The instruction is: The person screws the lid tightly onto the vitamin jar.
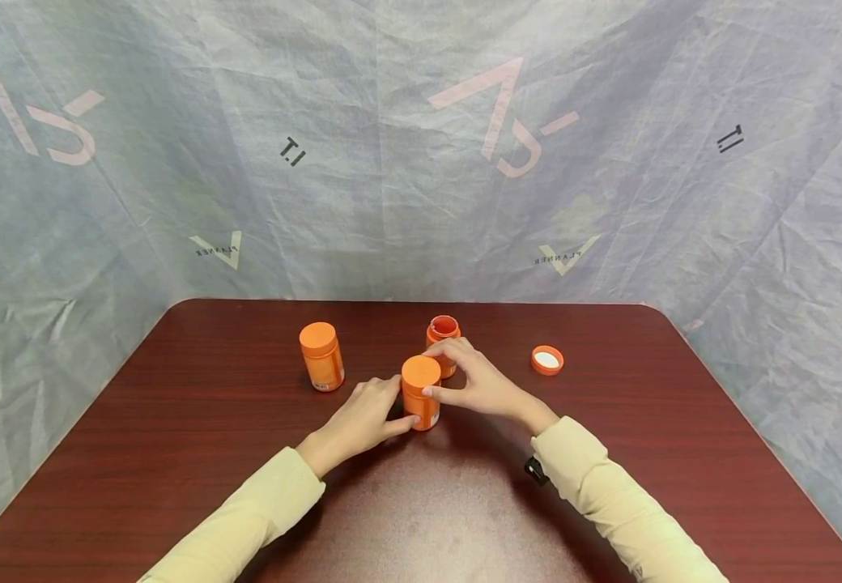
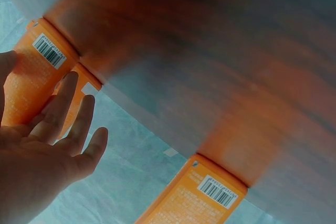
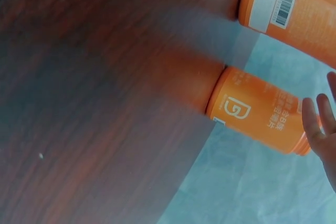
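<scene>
A capped orange pill bottle (image 1: 421, 405) stands upright between the two hands in the head view. My left hand (image 1: 363, 417) holds its left side, thumb low at the front and index finger beside it; the other fingers spread out in the left wrist view. My right hand (image 1: 475, 380) pinches the orange cap (image 1: 421, 371) between thumb and index finger. Close behind stands an uncapped orange bottle (image 1: 444, 325), partly hidden by the right hand; its label shows in the right wrist view. The held bottle's barcode (image 2: 49, 51) shows in the left wrist view.
Another capped orange bottle (image 1: 322, 360) stands to the left on the dark red-brown table (image 1: 246, 453). A loose orange cap (image 1: 547, 360) lies to the right, white inside facing up. Behind the table hangs a grey printed cloth (image 1: 392, 202).
</scene>
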A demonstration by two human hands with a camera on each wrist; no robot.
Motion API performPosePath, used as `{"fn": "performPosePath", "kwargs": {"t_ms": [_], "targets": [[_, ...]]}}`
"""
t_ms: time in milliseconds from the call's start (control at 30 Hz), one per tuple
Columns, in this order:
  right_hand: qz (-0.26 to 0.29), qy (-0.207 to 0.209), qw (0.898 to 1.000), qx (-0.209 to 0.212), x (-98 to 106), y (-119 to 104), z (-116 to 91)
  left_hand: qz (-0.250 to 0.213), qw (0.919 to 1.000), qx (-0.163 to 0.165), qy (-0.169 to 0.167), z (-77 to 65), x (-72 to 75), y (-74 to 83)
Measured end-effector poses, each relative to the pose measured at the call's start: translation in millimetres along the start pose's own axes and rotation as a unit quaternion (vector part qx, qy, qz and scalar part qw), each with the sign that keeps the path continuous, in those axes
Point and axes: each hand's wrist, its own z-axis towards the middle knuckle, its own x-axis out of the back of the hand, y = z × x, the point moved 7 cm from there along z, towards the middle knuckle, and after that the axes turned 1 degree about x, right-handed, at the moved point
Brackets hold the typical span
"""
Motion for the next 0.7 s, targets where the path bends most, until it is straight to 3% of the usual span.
{"fn": "performPosePath", "kwargs": {"t_ms": [333, 700], "targets": [[-0.019, 0.027, 0.999, -0.022, -1.4, -1.3, 0.2, -0.001, 1.0000, 0.003, -0.001, 1.3, 0.1, -1.2], [-0.008, -0.006, 1.000, -0.015, -3.1, 1.8, -1.2, 0.002, 1.0000, 0.003, -0.004, 0.8, -1.7, -1.5]]}}
